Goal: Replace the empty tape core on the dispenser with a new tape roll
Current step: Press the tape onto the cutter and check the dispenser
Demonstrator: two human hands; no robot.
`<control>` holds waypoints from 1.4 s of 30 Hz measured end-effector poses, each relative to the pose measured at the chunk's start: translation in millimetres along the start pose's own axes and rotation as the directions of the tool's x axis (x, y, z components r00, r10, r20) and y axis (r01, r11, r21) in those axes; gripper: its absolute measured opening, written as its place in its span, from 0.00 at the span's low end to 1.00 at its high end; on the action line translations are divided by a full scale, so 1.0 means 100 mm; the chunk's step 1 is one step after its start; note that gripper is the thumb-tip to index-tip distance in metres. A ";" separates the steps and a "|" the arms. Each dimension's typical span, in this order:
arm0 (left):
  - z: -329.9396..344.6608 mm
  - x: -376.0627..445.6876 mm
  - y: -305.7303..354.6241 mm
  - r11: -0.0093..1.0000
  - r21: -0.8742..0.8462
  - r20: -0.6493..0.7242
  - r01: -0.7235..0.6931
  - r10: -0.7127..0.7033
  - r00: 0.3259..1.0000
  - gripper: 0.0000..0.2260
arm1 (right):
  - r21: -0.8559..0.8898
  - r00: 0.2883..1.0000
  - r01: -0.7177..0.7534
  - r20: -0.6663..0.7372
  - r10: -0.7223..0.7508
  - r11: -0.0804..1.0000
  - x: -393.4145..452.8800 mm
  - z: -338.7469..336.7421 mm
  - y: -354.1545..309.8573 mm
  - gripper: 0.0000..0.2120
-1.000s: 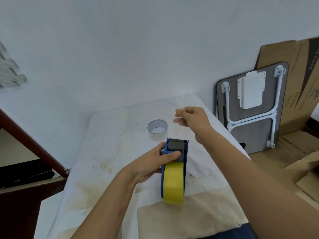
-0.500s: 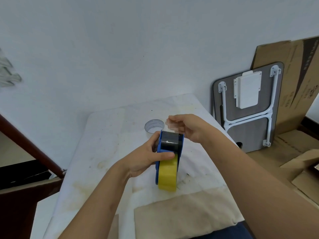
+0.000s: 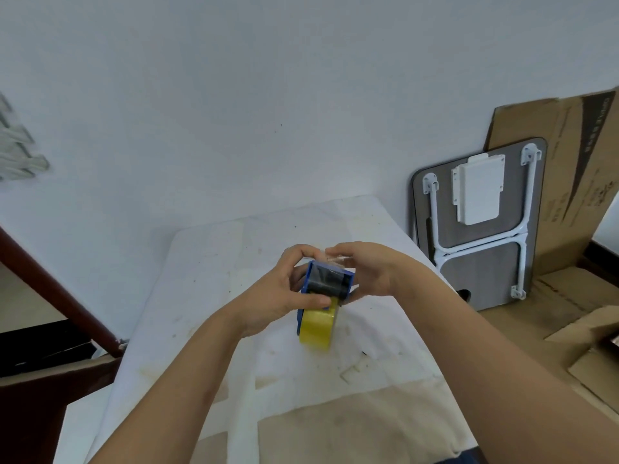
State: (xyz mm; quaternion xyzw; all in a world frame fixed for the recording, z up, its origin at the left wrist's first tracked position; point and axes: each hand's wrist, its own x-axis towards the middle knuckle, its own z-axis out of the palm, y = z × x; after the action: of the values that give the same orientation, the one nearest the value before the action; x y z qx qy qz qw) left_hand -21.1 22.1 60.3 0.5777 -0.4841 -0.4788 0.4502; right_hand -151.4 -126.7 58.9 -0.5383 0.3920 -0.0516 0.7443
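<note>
Head view: at 9 o'clock of the blue plastic tape dispenser [image 3: 326, 286] loaded with a yellow tape roll [image 3: 316, 328], our left hand [image 3: 278, 299] closes around its frame above the white-covered table [image 3: 207, 283]. At 3 o'clock, our right hand [image 3: 365, 271] pinches clear tape film [image 3: 335, 259] at the cutter. Its long axis runs 12 to 6, cutter end pointing away. We judge the film could crease or stick to fingers if tension slackens.
</note>
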 end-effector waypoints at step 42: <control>-0.29 0.27 -0.23 0.656 0.709 -0.050 -0.258 0.412 0.910 0.21 | 0.239 0.881 0.422 -0.336 -0.333 0.874 0.28 0.00 0.22 0.16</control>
State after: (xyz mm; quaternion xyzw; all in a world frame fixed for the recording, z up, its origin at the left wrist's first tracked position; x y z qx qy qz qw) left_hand 12.8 -0.3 38.3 0.6492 -0.6756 -0.1102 0.3316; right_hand -139.8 -130.9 25.7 -0.4702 0.3680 -0.3343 0.7292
